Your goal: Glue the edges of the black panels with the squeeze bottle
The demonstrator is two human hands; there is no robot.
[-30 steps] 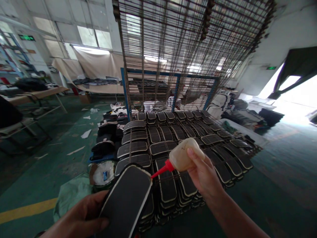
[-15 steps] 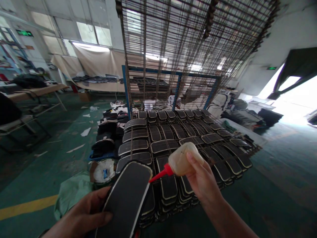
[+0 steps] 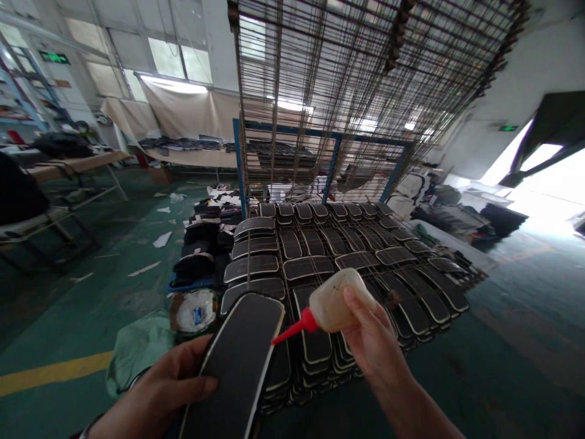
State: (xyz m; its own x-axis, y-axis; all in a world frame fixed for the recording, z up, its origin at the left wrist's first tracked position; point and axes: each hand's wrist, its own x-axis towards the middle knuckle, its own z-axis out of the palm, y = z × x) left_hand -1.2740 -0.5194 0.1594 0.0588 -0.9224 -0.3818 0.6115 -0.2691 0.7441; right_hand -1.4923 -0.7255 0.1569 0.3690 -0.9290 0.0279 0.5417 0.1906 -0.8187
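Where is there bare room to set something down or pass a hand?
Bare green floor shows right of the panel stacks, and at left between the yellow stripe and the paper scraps. Crowded: the stacks themselves, the fabric piles and green bag left of them, and the gap between held panel and bottle.

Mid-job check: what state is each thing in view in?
Left hand: closed on the held pad.
Held pad: tilted, pale border at its edge.
Right hand: closed on the squeeze bottle.
Squeeze bottle: tipped, nozzle down.
Red nozzle: tip at the held pad's edge.
Upper wire racks: raised.
Laid-out pads: in rows, some stacked.
Green bag: crumpled, on floor.
Tube light: lit.
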